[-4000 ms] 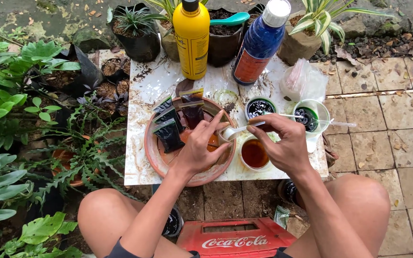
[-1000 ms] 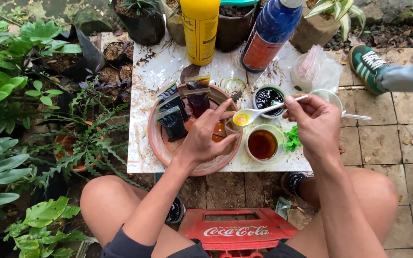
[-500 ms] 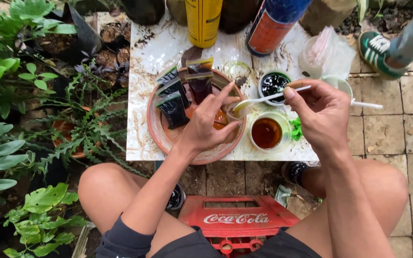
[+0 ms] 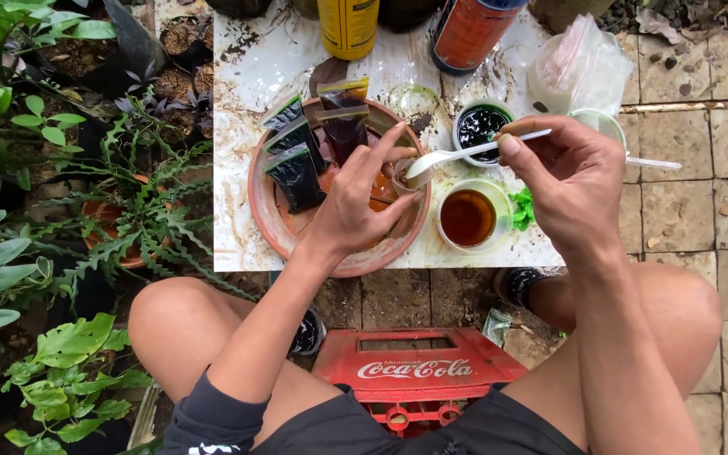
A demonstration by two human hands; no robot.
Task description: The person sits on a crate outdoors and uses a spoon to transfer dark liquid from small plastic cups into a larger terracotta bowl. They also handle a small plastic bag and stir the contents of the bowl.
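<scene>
Two hands: the left (image 4: pixel 350 211) and the right (image 4: pixel 570 181). One white spoon (image 4: pixel 452 157). Four dark filled sachets (image 4: pixel 297 177) on one clay dish (image 4: pixel 270 221). Two bottles at the worktop's far edge, one yellow (image 4: pixel 348 25) and one blue (image 4: pixel 465 32). Three small cups: one of brown liquid (image 4: pixel 468 217), one of black (image 4: pixel 479 126), one mostly hidden behind the right hand (image 4: pixel 604 126). One clear bag (image 4: pixel 575 72). One red crate (image 4: pixel 414 371).

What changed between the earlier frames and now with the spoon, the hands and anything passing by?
The right hand lifted the white spoon up out of the amber cup, carried it left and tipped it at the small bag that the left hand holds over the clay dish. A passer-by's shoe, seen a second ago, has gone. The dark sachets and both grips stayed put.
</scene>
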